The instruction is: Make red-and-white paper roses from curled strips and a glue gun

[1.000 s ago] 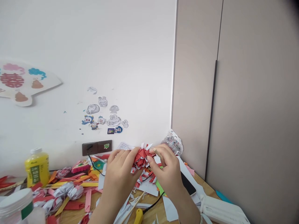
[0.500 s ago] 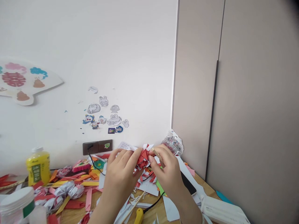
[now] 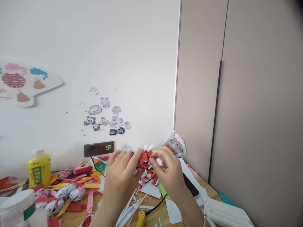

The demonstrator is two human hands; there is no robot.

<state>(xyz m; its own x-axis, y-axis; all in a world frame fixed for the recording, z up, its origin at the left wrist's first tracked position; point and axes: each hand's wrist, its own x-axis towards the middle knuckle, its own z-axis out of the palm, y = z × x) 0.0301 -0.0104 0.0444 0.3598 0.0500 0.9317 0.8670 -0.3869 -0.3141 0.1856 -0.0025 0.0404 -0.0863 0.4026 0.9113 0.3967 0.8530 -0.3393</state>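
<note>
My left hand is closed around a folded paper piece, red with white points, held up over the table. My right hand is closed on a pale wooden stick, which slants across its fingers. Its thumb and fingertips touch the right side of the paper piece. The far side of the paper and the stick's lower end are hidden by my hands. Below them lie small red and white folded paper pieces and white sheets.
Coloured paper strips cover the table's left, with a yellow bottle and a white-lidded jar. A yellow corded tool lies in front. At right are a black phone and a white device. A wall and cabinet stand behind.
The paper piece has turned slightly in my left hand, so its white points now stand more upright. My right hand has barely moved and still holds the stick.
</note>
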